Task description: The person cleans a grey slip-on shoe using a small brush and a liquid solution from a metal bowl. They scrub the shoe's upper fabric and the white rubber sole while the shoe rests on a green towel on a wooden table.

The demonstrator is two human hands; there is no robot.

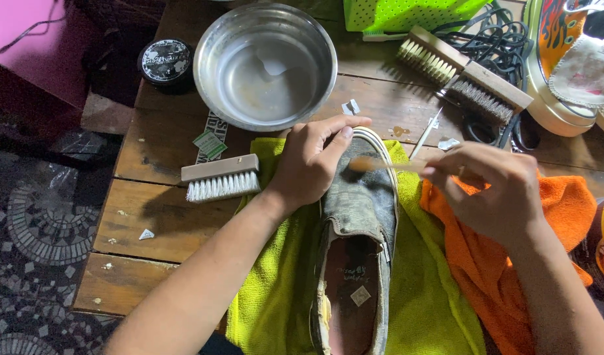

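While the left hand (pixel 308 164) clamps the grey shoe's (pixel 358 217) toe steady on the yellow-green towel (pixel 276 289), the right hand (pixel 496 190) pinches a thin brush (pixel 387 164) over it.

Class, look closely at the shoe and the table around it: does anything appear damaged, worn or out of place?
Yes. The grey shoe on the yellow-green cloth is worn: its inner lining is peeling at the left edge of the opening. Small white scraps lie scattered on the wooden table.

Grey worn slip-on shoe (pixel 358 223), white sole rim, lies toe away on yellow-green towel (pixel 276 296), opening up, stained insole showing. Thin wooden-handled brush (pixel 387 164), blurred, lies across the toe, level.
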